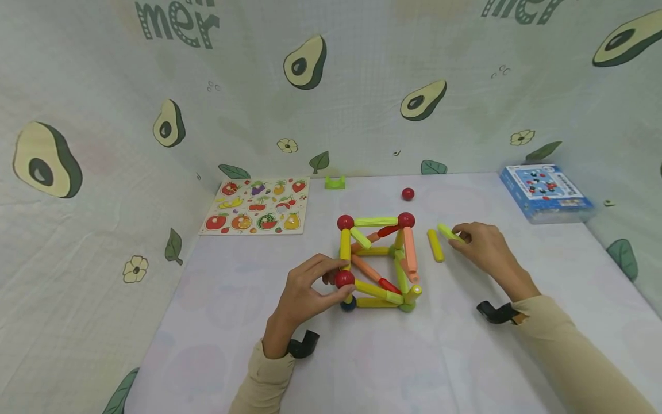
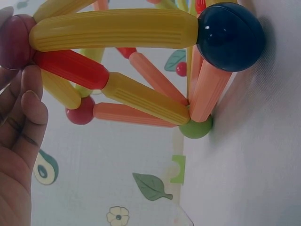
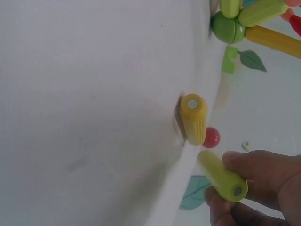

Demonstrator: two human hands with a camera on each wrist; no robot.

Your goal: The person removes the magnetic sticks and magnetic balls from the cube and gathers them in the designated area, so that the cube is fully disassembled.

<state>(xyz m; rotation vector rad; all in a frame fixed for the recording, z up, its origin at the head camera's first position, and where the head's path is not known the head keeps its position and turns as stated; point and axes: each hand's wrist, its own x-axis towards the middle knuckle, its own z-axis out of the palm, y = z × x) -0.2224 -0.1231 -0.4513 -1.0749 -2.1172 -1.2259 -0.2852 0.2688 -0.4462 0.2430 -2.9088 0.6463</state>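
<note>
A frame of magnetic sticks and balls stands at mid-table, its upper corners marked by red balls. My left hand (image 1: 306, 287) grips the red ball (image 1: 345, 280) at the near left upper corner, thumb and fingers on either side. Below that ball, a yellow stick (image 2: 117, 29) runs to a dark blue ball (image 2: 231, 37) on the table. Between thumb and fingers, my right hand (image 1: 485, 248) pinches a light green magnetic stick (image 3: 221, 176), whose grey end shows in the right wrist view. A loose yellow stick (image 1: 435, 245) lies between the frame and this hand.
One loose red ball (image 1: 408, 194) lies behind the frame. A fruit picture board (image 1: 243, 228) is at the back left, with a small green bracket-shaped piece (image 1: 335, 183) beside it. At the back right sits a blue box (image 1: 548, 202), near the cloth backdrop (image 1: 357, 132).
</note>
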